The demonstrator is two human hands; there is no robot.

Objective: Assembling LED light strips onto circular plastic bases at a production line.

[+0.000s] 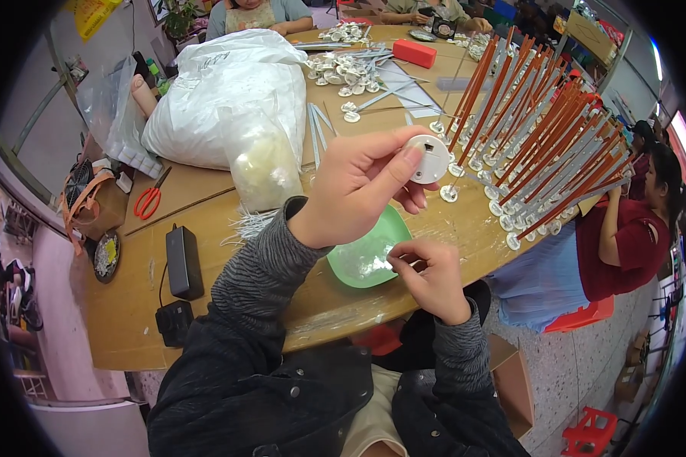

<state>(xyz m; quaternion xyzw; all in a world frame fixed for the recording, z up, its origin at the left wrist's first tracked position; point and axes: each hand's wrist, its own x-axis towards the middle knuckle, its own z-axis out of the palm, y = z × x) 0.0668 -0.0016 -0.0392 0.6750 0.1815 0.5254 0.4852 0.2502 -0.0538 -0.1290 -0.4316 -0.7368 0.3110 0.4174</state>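
Observation:
My left hand (pixel 358 183) is raised above the table and pinches a round white plastic disc (pixel 427 160) between thumb and fingers. A dark slot and a small hole show on the disc's face. Lower and to the right, my right hand (pixel 437 278) has its fingers drawn together at the rim of a light green plastic dish (pixel 358 278). Whatever the right fingertips hold, if anything, is too small to make out. Some pale, shiny bits lie in the dish, partly hidden by my left hand and wrist.
Many upright brown and grey sticks on white round bases (pixel 513 241) crowd the right side. A large white sack (pixel 229 99), a clear bag (pixel 265 171), red-handled scissors (pixel 147 203) and a black power adapter (pixel 183 263) stand left. A person in red (pixel 625 244) sits at right; others sit opposite.

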